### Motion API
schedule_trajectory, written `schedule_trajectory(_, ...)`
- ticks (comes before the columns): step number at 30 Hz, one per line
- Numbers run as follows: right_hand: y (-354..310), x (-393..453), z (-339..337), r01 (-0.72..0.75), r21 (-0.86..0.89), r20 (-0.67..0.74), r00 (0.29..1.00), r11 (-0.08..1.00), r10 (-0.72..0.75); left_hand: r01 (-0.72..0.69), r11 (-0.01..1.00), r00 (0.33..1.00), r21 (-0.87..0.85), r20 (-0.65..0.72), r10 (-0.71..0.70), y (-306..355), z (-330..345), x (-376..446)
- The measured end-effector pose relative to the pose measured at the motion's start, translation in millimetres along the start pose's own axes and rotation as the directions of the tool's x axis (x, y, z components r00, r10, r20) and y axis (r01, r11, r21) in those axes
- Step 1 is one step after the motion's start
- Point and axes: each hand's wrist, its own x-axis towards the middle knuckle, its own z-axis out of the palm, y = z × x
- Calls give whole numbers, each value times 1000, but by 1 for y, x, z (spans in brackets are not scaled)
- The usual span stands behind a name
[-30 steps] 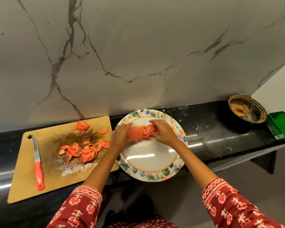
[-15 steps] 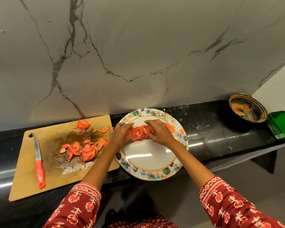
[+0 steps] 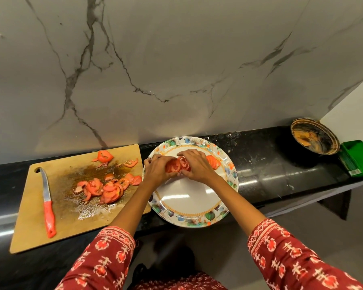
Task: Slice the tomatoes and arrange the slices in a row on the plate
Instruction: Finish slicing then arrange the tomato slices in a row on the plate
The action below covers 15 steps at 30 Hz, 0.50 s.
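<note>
A white plate (image 3: pixel 189 197) with a leaf-patterned rim sits on the black counter. Over its far half my left hand (image 3: pixel 157 170) and my right hand (image 3: pixel 197 167) together hold a small stack of tomato slices (image 3: pixel 177 166), fingers curled around it. Two or three slices (image 3: pixel 213 161) lie on the plate just right of my right hand, partly hidden by it. More cut tomato pieces (image 3: pixel 105 187) lie in a wet heap on the wooden cutting board (image 3: pixel 29 227) to the left. A red-handled knife (image 3: pixel 47 204) rests on the board's left side.
A marble wall rises right behind the narrow counter. At the far right stand a dirty round bowl (image 3: pixel 314 137) and a green plastic tray (image 3: pixel 358 161). The plate's near rim overhangs the counter's front edge.
Both hands have shifted slightly left along the plate with the stack, uncovering slices lying to the right of my right hand.
</note>
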Motion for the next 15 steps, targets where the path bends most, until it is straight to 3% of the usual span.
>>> schedule_trajectory(7,3,0,1,-19,-17,-3,1000,1000,19,81,996,997,-38,-8,-81,-4,-5,2)
schedule_trajectory(15,4,0,-2,-37,9,73,997,999,36,-11,989,993,148,120,-6,-6,-13,5)
